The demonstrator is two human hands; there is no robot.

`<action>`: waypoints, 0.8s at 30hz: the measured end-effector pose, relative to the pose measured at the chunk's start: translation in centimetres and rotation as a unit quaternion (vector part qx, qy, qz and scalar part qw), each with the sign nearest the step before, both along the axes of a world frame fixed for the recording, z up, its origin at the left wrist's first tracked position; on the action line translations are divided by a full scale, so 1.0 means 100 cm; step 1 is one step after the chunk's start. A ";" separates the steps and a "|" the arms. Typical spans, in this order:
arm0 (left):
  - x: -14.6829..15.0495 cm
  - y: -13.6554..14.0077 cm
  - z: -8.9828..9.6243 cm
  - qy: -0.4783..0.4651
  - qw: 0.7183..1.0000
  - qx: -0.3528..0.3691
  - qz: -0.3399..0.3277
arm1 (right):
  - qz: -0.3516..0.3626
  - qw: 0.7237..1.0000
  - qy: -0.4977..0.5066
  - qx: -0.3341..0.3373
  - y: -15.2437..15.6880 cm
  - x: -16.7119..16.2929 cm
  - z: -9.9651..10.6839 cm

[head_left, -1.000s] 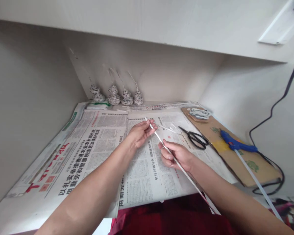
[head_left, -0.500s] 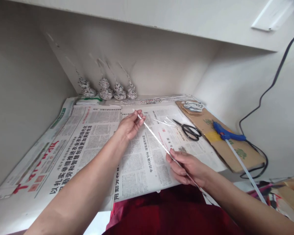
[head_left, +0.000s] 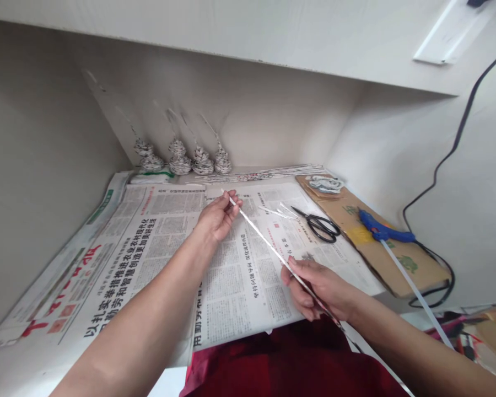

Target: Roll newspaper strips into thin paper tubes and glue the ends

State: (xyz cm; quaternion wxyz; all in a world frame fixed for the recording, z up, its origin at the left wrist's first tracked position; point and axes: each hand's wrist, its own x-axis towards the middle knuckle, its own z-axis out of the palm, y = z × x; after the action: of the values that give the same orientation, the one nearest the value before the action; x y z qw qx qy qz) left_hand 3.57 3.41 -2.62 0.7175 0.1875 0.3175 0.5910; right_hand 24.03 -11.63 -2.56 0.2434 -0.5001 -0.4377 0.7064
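A long, thin white rolled-paper stick (head_left: 259,230) slants across the middle of the head view, over the newspaper (head_left: 240,275). My left hand (head_left: 221,214) pinches it close to its upper end, and the tip pokes out past the fingers. Farther down, my right hand (head_left: 314,286) has thumb and fingers closed round the same stick, whose lower part runs under the right forearm toward the bottom edge. To the right of the stick, black-handled scissors (head_left: 320,226) lie on the newspaper beside several short white paper pieces (head_left: 280,212).
Several gourd-shaped woven paper pieces (head_left: 179,158) stand along the back wall. A bundle of paper sticks (head_left: 264,173) lies right of them. On a cardboard piece (head_left: 397,278) at right rests a blue glue gun (head_left: 382,227) with a white glue stick; its black cord (head_left: 450,149) climbs the wall.
The whole view has tilted slightly, so things appear a little lower. Both hands keep their hold on the paper stick, and its lower end now shows past the right forearm.
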 end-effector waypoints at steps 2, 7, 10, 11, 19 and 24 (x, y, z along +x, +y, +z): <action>0.000 0.000 0.000 -0.001 1.000 -0.002 0.004 | -0.005 0.992 -0.088 0.090 0.003 -0.003 0.004; 0.001 -0.002 0.002 -0.004 1.000 -0.013 0.000 | -0.013 0.964 -0.175 0.201 0.009 -0.007 0.002; 0.002 -0.003 0.002 0.002 1.000 -0.015 -0.002 | -0.001 0.993 -0.068 0.092 0.010 -0.007 -0.003; 0.002 -0.002 0.002 0.005 1.000 -0.012 -0.001 | 0.003 0.996 -0.048 0.074 0.011 -0.007 -0.004; 0.002 -0.003 0.000 0.016 1.000 0.004 -0.001 | -0.040 0.965 -0.137 0.220 0.020 -0.013 -0.005; 0.003 -0.004 0.001 0.002 1.000 -0.007 -0.007 | -0.012 0.997 0.063 0.035 0.022 -0.011 -0.009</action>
State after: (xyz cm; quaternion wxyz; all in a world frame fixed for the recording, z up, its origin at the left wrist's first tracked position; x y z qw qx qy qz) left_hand 3.87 2.99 -2.57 0.7221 0.1859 0.3221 0.5833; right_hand 22.88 -9.45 -3.50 0.2961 -0.4509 -0.4398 0.7180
